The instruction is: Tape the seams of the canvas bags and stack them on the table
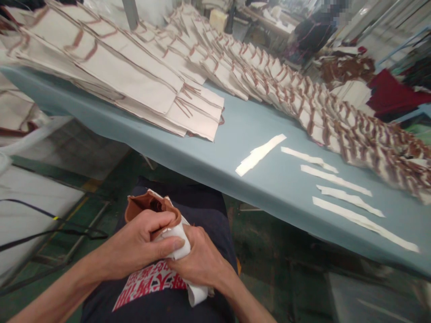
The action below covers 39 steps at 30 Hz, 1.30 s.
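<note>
Over my lap, my left hand (148, 244) is closed on the edge of a brown cloth piece (136, 206), which is folded open at the top like a pouch. My left thumb presses a white strip (182, 240) against that edge. Close beside it, my right hand (200, 255) wraps round the same bundle from the right. A white curled end (198, 295) hangs out below my right hand. Most of the bundle is hidden by the fingers, so how the white and brown parts join cannot be seen.
A blue-green covered table (232, 134) slants across the view. On it lie stacked cream cloth pieces with brown trim (134, 76), a long overlapping row of similar pieces (269, 76), and several white strips (363, 220). A person (311, 33) is in the background.
</note>
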### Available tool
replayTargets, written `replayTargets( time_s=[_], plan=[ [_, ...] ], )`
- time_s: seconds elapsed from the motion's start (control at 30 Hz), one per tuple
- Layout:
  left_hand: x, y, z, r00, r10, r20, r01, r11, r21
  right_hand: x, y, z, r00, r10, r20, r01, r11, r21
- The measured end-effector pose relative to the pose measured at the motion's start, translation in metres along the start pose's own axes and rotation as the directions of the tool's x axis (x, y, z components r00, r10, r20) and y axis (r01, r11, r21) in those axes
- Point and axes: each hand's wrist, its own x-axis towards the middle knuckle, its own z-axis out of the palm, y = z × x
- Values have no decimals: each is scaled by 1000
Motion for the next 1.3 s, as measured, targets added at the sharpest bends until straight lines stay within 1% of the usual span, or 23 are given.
replayTargets(
  time_s=[0.1, 0.17, 0.2, 0.23, 0.27, 0.33, 0.37, 0.4, 0.43, 0.53, 0.63, 0.77, 0.87, 0.93, 1.0, 1.07, 1.13, 1.2, 1.3],
  plan=[
    [-4, 0, 2, 997, 62, -39, -59, 996, 65, -10, -4, -16, 999, -26, 39, 28, 998, -53],
    [-6, 2, 0, 992, 100, -71, -92, 990, 109, -17, -6, -33, 997, -27, 72, 33, 996, -87],
    [-6, 5, -2, 991, 104, -83, -94, 989, 116, -20, -8, -41, 996, -35, 79, 41, 996, -78],
    [-5, 8, -5, 992, 93, -85, -83, 990, 112, -22, -9, -50, 997, -56, 61, 58, 997, -45],
    [-5, 11, -7, 994, 69, -79, -61, 993, 103, -23, -11, -56, 996, -89, 15, 89, 996, 0],
    [-3, 19, -11, 997, 26, -67, -20, 996, 84, -23, -14, -64, 980, -162, -118, 173, 981, 89],
    [-2, 22, -13, 998, 17, -67, -11, 997, 78, -21, -16, -64, 969, -186, -161, 206, 971, 118],
    [-2, 25, -14, 997, 20, -72, -15, 997, 78, -19, -18, -62, 966, -199, -166, 222, 966, 134],
    [-1, 26, -15, 996, 34, -85, -27, 996, 82, -16, -19, -59, 970, -199, -140, 218, 966, 139],
    [-1, 25, -15, 991, 76, -109, -66, 994, 92, -9, -20, -46, 989, -149, -27, 151, 981, 122],
    [-1, 19, -15, 995, 79, -60, -77, 996, 38, -7, -18, -39, 992, -122, -9, 122, 984, 133],
    [-1, 17, -16, 998, 65, -6, -65, 998, -11, -5, -19, -43, 991, -128, -43, 134, 972, 195],
    [-5, 13, -17, 996, 88, -14, -87, 996, 15, -3, -21, -45, 987, -130, -89, 147, 965, 217],
    [-8, 6, -17, 994, 102, -31, -102, 995, 15, -2, -22, -44, 987, -120, -109, 142, 964, 225],
    [-11, -3, -16, 997, 75, -24, -76, 997, -20, -2, -24, -41, 986, -109, -126, 135, 966, 221],
    [-13, -11, -14, 1000, 15, -21, -16, 997, -73, -3, -26, -38, 983, -103, -154, 131, 973, 188],
    [-13, -15, -13, 999, -10, -54, 4, 993, -117, -4, -29, -36, 978, -104, -182, 132, 980, 148],
    [-12, -14, -12, 997, 33, -75, -44, 988, -150, -6, -32, -34, 974, -109, -199, 135, 983, 121],
    [-9, -10, -10, 993, 104, -59, -114, 973, -203, -7, -35, -30, 973, -121, -198, 141, 986, 90]
  ],
)
